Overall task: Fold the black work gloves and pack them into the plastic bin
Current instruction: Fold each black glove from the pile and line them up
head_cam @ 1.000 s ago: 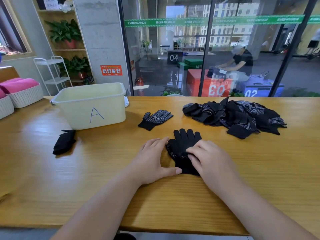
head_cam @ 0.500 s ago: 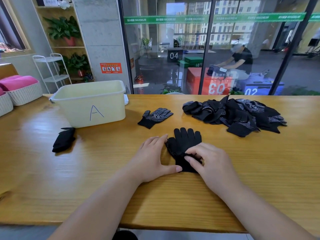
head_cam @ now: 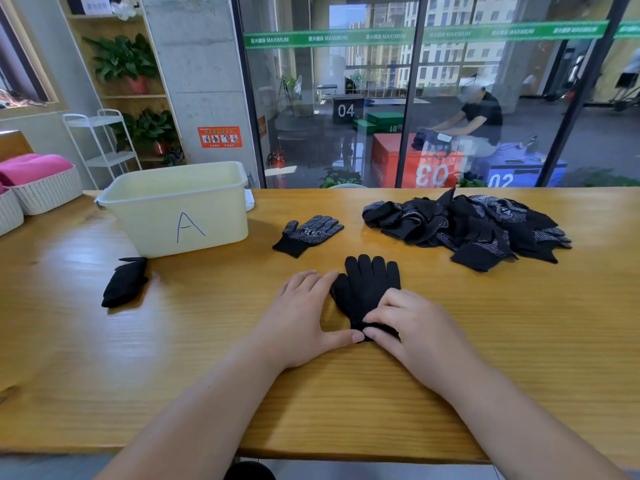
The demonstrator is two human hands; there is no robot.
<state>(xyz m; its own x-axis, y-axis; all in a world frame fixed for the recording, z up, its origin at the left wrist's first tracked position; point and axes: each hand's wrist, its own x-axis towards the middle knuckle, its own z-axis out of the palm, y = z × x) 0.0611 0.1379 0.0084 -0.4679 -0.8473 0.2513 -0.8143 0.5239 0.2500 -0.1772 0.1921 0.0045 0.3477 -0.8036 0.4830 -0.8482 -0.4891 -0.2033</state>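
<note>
Pinching the near cuff of the black glove point(head_cam: 370, 285) with the right hand point(head_cam: 415, 327) in the head view, fingers point(head_cam: 382, 336) curled onto the cloth at the cuff's edge. Resting the left hand point(head_cam: 301, 317) flat on the tabletop point(head_cam: 173, 358) just left of it, fingers loosely spread, thumb tip touching the cuff corner. Lies flat between both hands, long axis running straight away from the body: cuff nearest, tips pointing toward the glass point(head_cam: 329, 98). Right hand nearer, already on the end to lift; probably calls for folding the cuff forward over the tips. Plastic bin point(head_cam: 149, 223) well apart, far left; unfolded pile point(head_cam: 467, 230) far right; dotted glove point(head_cam: 308, 233) between; folded bundle point(head_cam: 124, 282) just beside the bin.
</note>
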